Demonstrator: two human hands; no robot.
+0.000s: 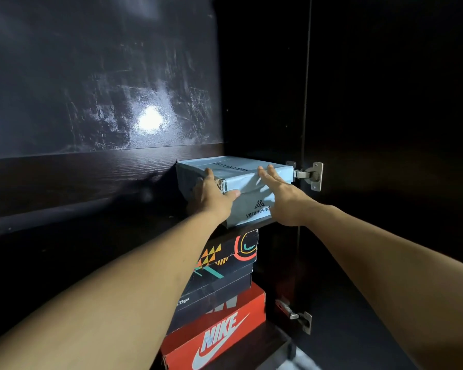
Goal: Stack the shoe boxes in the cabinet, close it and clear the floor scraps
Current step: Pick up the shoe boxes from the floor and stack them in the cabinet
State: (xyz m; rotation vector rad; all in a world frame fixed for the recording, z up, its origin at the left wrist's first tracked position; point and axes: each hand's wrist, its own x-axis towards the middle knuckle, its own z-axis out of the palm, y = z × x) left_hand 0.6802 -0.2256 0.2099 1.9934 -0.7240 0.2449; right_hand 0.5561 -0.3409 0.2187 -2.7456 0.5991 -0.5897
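Note:
A pale blue shoe box [235, 172] with dark lettering tops a stack inside the dark cabinet. My left hand [211, 194] lies flat over its near left corner, thumb along the front face. My right hand [282, 198] presses its front right side with fingers spread. Under it sit a black box with coloured patterns [233, 253], a dark box with white lettering [214, 297] and a red Nike box [219, 335] at the bottom. The blue box's front overhangs the patterned box a little.
The scuffed cabinet back panel [99, 84] reflects a bright light spot. Two metal hinges, the upper hinge [312, 176] and the lower hinge [298, 316], sit on the right side panel, close to the stack. A dark shelf [64, 182] runs left of the blue box.

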